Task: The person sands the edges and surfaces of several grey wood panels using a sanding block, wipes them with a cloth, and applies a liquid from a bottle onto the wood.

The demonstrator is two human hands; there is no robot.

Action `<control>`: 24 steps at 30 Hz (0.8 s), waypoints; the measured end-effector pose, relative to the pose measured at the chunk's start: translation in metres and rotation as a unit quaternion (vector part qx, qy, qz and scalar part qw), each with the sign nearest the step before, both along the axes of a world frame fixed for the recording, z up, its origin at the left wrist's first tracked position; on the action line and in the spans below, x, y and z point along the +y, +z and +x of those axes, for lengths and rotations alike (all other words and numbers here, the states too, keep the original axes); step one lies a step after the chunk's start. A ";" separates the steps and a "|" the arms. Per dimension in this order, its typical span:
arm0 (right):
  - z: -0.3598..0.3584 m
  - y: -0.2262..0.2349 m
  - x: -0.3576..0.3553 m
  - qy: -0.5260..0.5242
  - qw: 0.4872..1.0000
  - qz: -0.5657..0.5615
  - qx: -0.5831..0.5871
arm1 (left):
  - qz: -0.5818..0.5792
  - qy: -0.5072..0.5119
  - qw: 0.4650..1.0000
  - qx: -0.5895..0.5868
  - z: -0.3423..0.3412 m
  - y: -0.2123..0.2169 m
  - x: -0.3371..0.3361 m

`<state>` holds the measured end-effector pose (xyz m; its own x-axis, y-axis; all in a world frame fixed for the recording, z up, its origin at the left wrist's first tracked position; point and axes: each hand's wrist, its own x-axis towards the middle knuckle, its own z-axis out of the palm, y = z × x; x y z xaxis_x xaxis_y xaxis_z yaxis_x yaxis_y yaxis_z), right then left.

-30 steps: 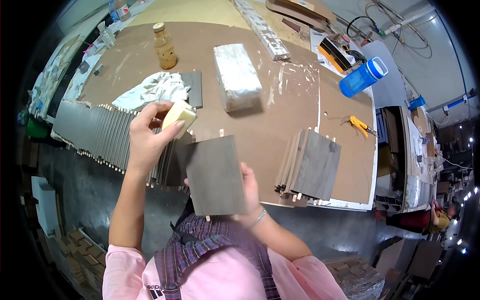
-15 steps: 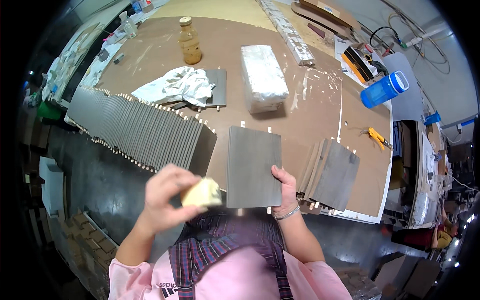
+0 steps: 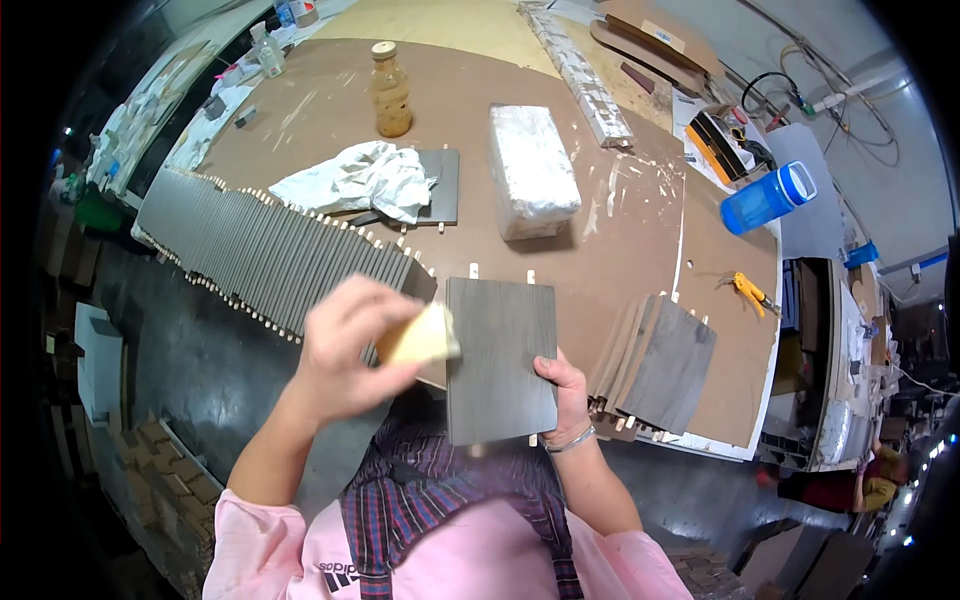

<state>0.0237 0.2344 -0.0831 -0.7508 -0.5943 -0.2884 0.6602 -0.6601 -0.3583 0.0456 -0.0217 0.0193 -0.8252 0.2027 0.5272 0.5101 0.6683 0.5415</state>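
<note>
By the left hand (image 3: 345, 345) a yellow block (image 3: 420, 338) is pinched at the left long edge of the panel (image 3: 500, 360) gripped by the right hand (image 3: 568, 390).

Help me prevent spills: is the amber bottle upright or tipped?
Upright: the amber bottle stands on its base on the brown tabletop, its pale cap on top.
</note>
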 end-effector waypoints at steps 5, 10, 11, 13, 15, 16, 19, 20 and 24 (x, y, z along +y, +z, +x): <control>-0.002 0.005 0.004 -0.006 1.000 0.003 -0.002 | -0.022 -0.122 0.991 -0.050 0.022 -0.003 0.014; 0.003 0.007 0.004 0.011 0.999 0.010 0.030 | 0.002 -0.027 0.999 -0.017 -0.033 -0.013 -0.007; 0.004 0.006 0.004 0.017 0.999 0.019 0.032 | 0.008 -0.007 1.000 -0.016 -0.042 -0.014 -0.012; 0.007 0.002 0.007 0.019 0.999 0.019 0.037 | 0.058 0.015 0.997 -0.040 -0.056 -0.015 -0.013; 0.011 -0.008 0.013 0.018 0.999 0.020 0.042 | 0.069 0.015 0.994 -0.079 -0.058 -0.016 -0.015; 0.012 -0.016 0.015 0.004 1.000 -0.022 0.000 | 0.176 0.033 0.974 -0.137 -0.054 -0.020 -0.014; 0.014 -0.030 0.008 -0.076 0.994 -0.067 -0.035 | 0.392 0.044 0.876 -0.277 -0.032 -0.027 -0.011; 0.012 -0.021 0.003 -0.108 0.990 -0.044 -0.084 | 0.415 0.042 0.858 -0.300 -0.025 -0.031 -0.011; 0.003 -0.017 -0.001 0.032 0.977 -0.210 0.001 | 0.470 0.023 0.816 -0.335 0.003 -0.045 -0.007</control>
<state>0.0268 0.2331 -0.1004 -0.7084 -0.7058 -0.0078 0.7046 -0.7065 -0.0657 0.0485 -0.0290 -0.0261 -0.9875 -0.0701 -0.1409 -0.1250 -0.1942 0.9730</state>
